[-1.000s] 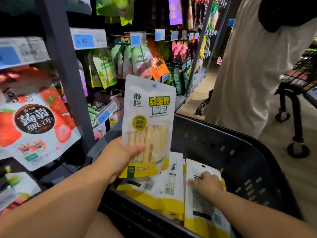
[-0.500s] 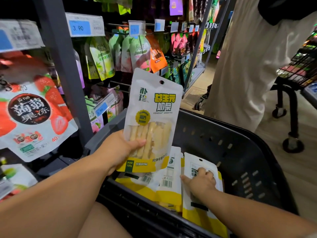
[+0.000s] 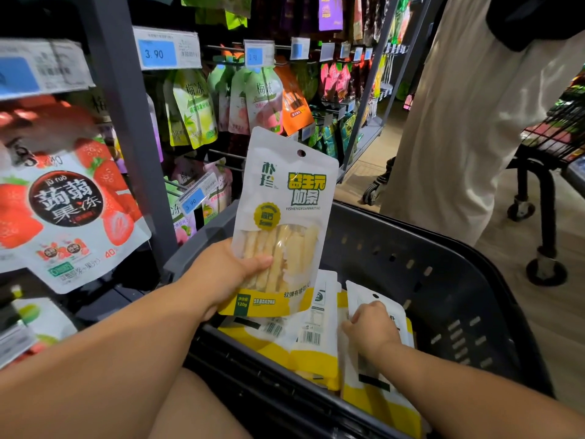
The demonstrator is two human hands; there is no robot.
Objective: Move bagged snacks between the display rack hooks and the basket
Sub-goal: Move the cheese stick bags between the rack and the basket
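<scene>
Status: your left hand grips 1 white-and-yellow snack bag low on its left side, thumb across the front. The bag is upright above the left side of the black basket, near the rack post. Your right hand sits knuckles-up on another bag standing in the basket, fingers curled at its top; can't tell if it's pinched. Matching bags lean just left of it.

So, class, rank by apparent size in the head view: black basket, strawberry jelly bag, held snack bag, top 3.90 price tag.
black basket
strawberry jelly bag and held snack bag, too alike to rank
top 3.90 price tag
</scene>
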